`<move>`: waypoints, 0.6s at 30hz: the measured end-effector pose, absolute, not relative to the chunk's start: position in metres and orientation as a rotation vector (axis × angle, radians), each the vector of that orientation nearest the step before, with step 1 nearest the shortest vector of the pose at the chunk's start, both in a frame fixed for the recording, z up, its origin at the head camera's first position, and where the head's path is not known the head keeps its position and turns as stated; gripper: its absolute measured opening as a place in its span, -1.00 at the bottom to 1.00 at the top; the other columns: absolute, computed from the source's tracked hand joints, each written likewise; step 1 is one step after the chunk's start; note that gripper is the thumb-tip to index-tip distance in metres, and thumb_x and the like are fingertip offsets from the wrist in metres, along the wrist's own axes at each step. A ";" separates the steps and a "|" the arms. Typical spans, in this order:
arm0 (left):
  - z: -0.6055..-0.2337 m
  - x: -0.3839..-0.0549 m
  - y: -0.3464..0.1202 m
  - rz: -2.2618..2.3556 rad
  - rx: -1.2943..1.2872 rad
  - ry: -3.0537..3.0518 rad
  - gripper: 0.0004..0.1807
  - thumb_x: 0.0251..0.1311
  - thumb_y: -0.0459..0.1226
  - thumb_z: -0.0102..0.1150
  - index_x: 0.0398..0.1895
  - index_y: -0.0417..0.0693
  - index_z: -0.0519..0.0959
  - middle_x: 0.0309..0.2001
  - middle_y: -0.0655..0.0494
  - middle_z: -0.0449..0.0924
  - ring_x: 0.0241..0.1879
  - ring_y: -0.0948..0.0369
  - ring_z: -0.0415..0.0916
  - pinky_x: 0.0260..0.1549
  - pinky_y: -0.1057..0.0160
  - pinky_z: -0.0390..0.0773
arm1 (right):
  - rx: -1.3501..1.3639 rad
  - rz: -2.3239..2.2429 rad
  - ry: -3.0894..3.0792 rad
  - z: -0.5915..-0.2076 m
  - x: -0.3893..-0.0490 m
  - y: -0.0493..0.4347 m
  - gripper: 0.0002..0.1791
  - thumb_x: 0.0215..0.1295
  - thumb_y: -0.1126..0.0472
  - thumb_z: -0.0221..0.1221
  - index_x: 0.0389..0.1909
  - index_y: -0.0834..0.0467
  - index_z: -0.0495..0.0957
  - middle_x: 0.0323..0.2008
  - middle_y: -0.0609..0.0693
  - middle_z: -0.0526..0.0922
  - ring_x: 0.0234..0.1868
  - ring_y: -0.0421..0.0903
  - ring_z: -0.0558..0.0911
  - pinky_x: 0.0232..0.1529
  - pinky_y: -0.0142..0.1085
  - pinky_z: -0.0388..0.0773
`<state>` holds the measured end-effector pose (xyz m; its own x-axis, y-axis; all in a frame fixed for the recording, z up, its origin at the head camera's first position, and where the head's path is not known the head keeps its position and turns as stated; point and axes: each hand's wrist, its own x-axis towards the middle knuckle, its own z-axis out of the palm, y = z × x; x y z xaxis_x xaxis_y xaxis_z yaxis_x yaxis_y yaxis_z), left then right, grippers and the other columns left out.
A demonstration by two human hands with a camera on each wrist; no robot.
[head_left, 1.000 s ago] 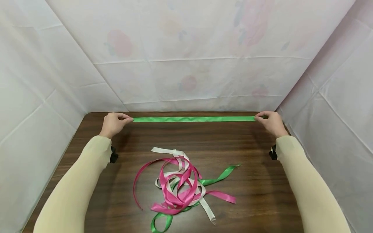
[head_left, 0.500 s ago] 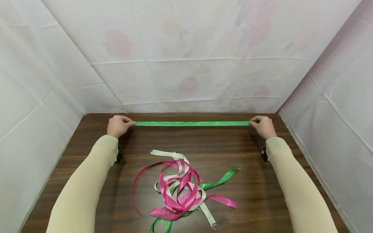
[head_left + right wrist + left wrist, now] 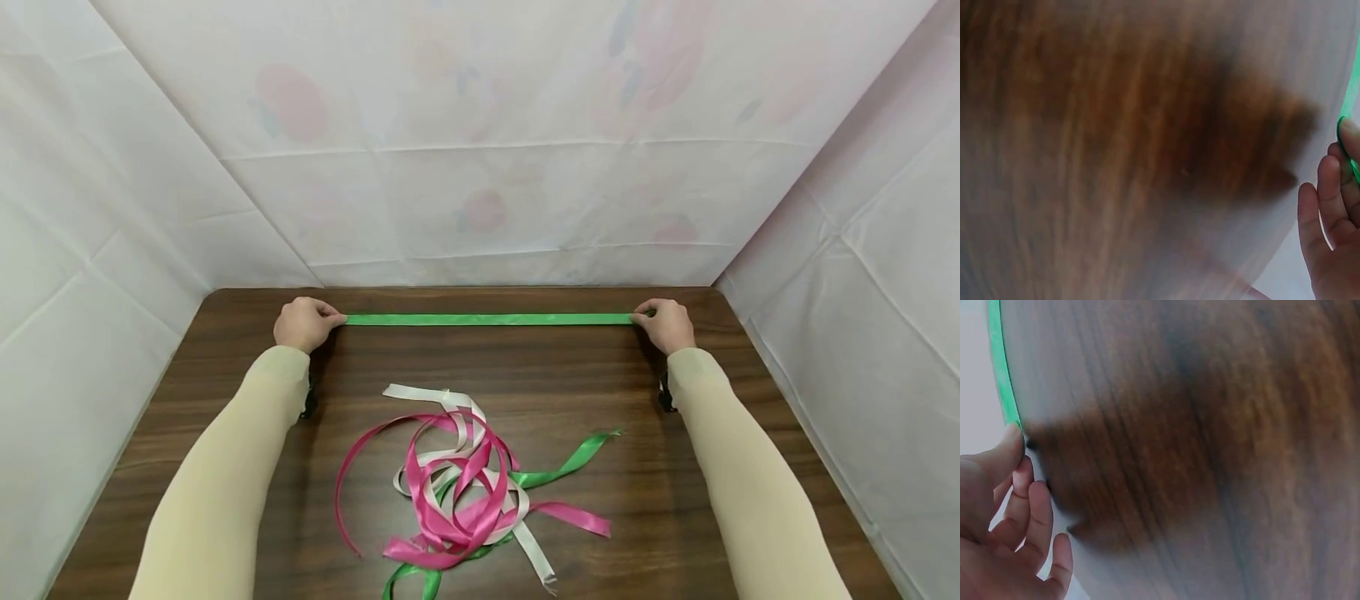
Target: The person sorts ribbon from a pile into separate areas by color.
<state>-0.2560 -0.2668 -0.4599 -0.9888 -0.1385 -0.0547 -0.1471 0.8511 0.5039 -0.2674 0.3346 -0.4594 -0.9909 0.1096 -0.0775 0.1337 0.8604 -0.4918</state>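
Note:
A green satin ribbon (image 3: pixel 487 319) runs straight and taut from side to side near the table's far edge. My left hand (image 3: pixel 302 323) pinches its left end between thumb and fingertips; in the left wrist view the thumb presses on the green ribbon (image 3: pixel 1002 369) while the other fingers of the left hand (image 3: pixel 1013 531) curl loosely. At the opposite end my right hand (image 3: pixel 666 325) pinches the ribbon too. The right wrist view shows a bit of green ribbon (image 3: pixel 1355 81) passing under the thumb of the right hand (image 3: pixel 1335 206), with a short tail behind the fingers.
A loose tangle of pink ribbon (image 3: pixel 496 500), white ribbon (image 3: pixel 412 394) and another green ribbon (image 3: pixel 562 468) lies on the dark wooden table (image 3: pixel 585 375), nearer the body. Pale fabric walls (image 3: pixel 480 125) enclose the table at the back and both sides.
The right hand has moved inward to the left, and the stretched ribbon between the hands looks shorter and slightly nearer. The left hand has shifted a little inward. The tangle lies as before.

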 end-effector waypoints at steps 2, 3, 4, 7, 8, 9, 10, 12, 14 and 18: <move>-0.461 -0.256 -0.267 0.804 -0.243 3.008 -0.64 0.38 -0.05 0.29 -0.12 -0.20 0.76 -0.06 -0.26 0.76 -0.10 -0.23 0.65 -0.13 -0.18 0.61 | 0.217 -0.767 2.995 -0.461 -0.267 0.333 -0.66 0.52 0.06 0.18 0.09 0.22 0.66 0.12 0.40 0.65 -0.14 0.24 0.67 -0.18 0.04 0.58; -0.461 -0.256 -0.267 0.801 -0.249 3.007 -0.64 0.38 -0.05 0.30 -0.13 -0.19 0.77 -0.06 -0.25 0.76 -0.10 -0.23 0.65 -0.12 -0.18 0.61 | 0.229 -0.758 3.000 -0.462 -0.267 0.332 -0.66 0.52 0.05 0.19 0.08 0.21 0.66 0.09 0.38 0.67 -0.17 0.22 0.67 -0.21 0.01 0.58; -0.461 -0.255 -0.266 0.800 -0.254 3.005 -0.65 0.37 -0.05 0.30 -0.13 -0.19 0.77 -0.06 -0.25 0.76 -0.10 -0.22 0.64 -0.11 -0.18 0.60 | 0.235 -0.750 3.005 -0.463 -0.267 0.331 -0.66 0.52 0.06 0.18 0.08 0.21 0.66 0.08 0.38 0.67 -0.20 0.22 0.67 -0.24 0.00 0.57; -0.460 -0.255 -0.265 0.801 -0.256 3.002 -0.65 0.37 -0.05 0.31 -0.15 -0.18 0.76 -0.05 -0.24 0.76 -0.09 -0.23 0.63 -0.07 -0.20 0.58 | 0.255 -0.722 3.034 -0.465 -0.268 0.329 -0.67 0.51 0.06 0.20 0.07 0.21 0.67 0.05 0.36 0.69 -0.17 0.23 0.68 -0.22 0.02 0.58; -0.460 -0.254 -0.265 0.802 -0.260 3.000 -0.65 0.37 -0.05 0.31 -0.14 -0.18 0.76 -0.05 -0.23 0.75 -0.08 -0.23 0.63 -0.04 -0.21 0.57 | 0.262 -0.715 3.040 -0.466 -0.269 0.328 -0.66 0.51 0.06 0.20 0.08 0.22 0.67 0.05 0.37 0.69 -0.14 0.26 0.68 -0.20 0.05 0.58; -0.460 -0.254 -0.265 0.806 -0.264 2.997 -0.65 0.36 -0.05 0.31 -0.14 -0.18 0.76 -0.04 -0.23 0.75 -0.06 -0.23 0.62 -0.01 -0.22 0.56 | 0.271 -0.707 3.044 -0.466 -0.269 0.328 -0.65 0.50 0.06 0.20 0.09 0.22 0.66 0.06 0.37 0.69 -0.10 0.28 0.68 -0.16 0.08 0.59; -0.460 -0.254 -0.264 0.809 -0.268 2.995 -0.65 0.36 -0.04 0.31 -0.13 -0.17 0.75 -0.04 -0.23 0.75 -0.05 -0.23 0.62 0.03 -0.23 0.54 | 0.283 -0.703 3.048 -0.466 -0.269 0.328 -0.64 0.50 0.05 0.20 0.10 0.23 0.65 0.08 0.37 0.68 -0.06 0.31 0.67 -0.12 0.11 0.59; -0.461 -0.253 -0.265 0.816 -0.282 2.996 -0.65 0.37 -0.05 0.31 -0.10 -0.17 0.74 -0.04 -0.23 0.75 -0.02 -0.24 0.60 0.09 -0.25 0.51 | 0.309 -0.692 3.054 -0.467 -0.268 0.328 -0.61 0.49 0.04 0.21 0.13 0.24 0.63 0.11 0.38 0.66 0.02 0.34 0.66 -0.05 0.16 0.59; -0.462 -0.251 -0.264 0.826 -0.302 3.000 -0.64 0.37 -0.05 0.31 -0.05 -0.18 0.72 -0.04 -0.23 0.74 0.00 -0.23 0.60 0.14 -0.27 0.48 | 0.337 -0.693 3.053 -0.466 -0.267 0.328 -0.56 0.49 0.01 0.22 0.18 0.26 0.60 0.12 0.39 0.65 0.06 0.36 0.64 -0.01 0.18 0.59; -0.462 -0.249 -0.264 0.858 -0.319 3.003 -0.60 0.37 -0.05 0.31 0.02 -0.20 0.68 -0.03 -0.24 0.72 0.02 -0.22 0.58 0.16 -0.26 0.47 | 0.369 -0.708 3.060 -0.466 -0.265 0.332 -0.48 0.49 -0.02 0.22 0.23 0.28 0.54 0.08 0.40 0.66 0.04 0.36 0.65 -0.01 0.18 0.59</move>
